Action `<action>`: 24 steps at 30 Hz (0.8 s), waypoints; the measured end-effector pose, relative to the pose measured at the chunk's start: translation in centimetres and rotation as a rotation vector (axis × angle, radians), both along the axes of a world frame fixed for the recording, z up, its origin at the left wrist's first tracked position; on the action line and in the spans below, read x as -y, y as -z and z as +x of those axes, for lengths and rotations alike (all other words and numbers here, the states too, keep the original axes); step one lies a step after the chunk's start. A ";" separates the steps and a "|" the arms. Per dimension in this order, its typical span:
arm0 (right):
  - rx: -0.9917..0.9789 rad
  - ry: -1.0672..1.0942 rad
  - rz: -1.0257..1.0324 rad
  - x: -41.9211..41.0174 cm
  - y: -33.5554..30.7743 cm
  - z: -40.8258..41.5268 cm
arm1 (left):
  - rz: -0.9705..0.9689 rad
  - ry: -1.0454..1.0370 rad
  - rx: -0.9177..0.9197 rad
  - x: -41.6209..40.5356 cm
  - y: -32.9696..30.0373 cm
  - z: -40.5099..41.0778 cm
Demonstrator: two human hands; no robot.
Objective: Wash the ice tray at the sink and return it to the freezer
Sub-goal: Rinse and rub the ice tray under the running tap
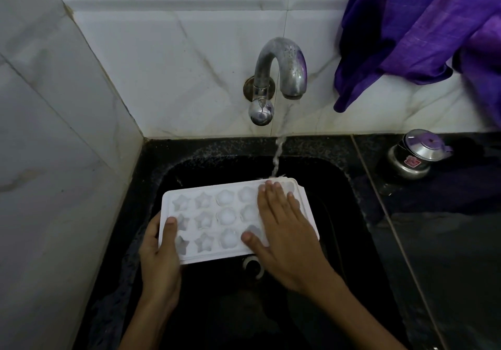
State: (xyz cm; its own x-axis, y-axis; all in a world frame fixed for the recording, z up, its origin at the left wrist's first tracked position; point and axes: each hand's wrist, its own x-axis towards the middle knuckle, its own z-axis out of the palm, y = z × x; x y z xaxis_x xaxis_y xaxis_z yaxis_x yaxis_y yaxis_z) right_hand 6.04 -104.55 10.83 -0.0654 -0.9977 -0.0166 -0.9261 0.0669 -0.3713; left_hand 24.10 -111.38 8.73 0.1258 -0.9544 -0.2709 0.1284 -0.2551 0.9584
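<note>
Head view: you are looking down into a black sink (339,176) set in a dark bench (447,241), white tiled walls behind and to the left.
Ice tray: white ice tray (217,222), held over the sink basin, cavities facing up, tilted slightly toward you. Star-shaped cavities sit at the left end, rounded ones toward the right.
Left hand: your left hand (160,252) holds the tray's left short edge. Grip is pinching the tray: thumb (170,230) on top by the star cavities, the other digits curled under the rim and mostly hidden.
Right hand: your right hand (284,230) lies flat on the tray's right portion. Grip is spread, digits straight and pressing on the top face, tips reaching the far right corner.
Tap: metal tap (282,67) on the back wall, curved spout, round knob (260,110) below it.
Water: stream of water (278,157) falls from the spout and lands at the tray's far edge, just beside your right fingertips.
Drain: drain (253,265) shows under the tray's near edge, partly covered.
Bench items: small steel pot (414,157) with lid stands on the bench right of the sink, well apart from the tray.
Cloth: purple cloth (420,29) hangs at upper right, against the wall.
</note>
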 end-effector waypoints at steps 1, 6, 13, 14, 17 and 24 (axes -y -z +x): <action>-0.002 -0.009 -0.003 -0.5 0.2 0.2 | -0.009 0.000 0.002 0.2 -0.1 0.0; -0.050 0.081 0.001 -1.9 0.4 0.2 | -0.047 -0.026 0.032 1.1 -0.3 0.1; 0.011 -0.017 0.023 1.0 -1.0 0.7 | -0.064 0.033 0.014 0.7 -0.8 -1.6; 0.002 -0.072 0.015 0.9 -0.9 1.0 | -0.070 0.013 0.020 0.8 -0.8 -1.6; -0.005 -0.140 0.009 -0.3 -0.9 1.0 | -0.071 -0.051 0.037 1.6 -0.9 -0.9; -0.031 0.027 0.040 0.7 -1.2 -0.7 | -0.063 -0.010 0.028 1.2 -1.1 -1.6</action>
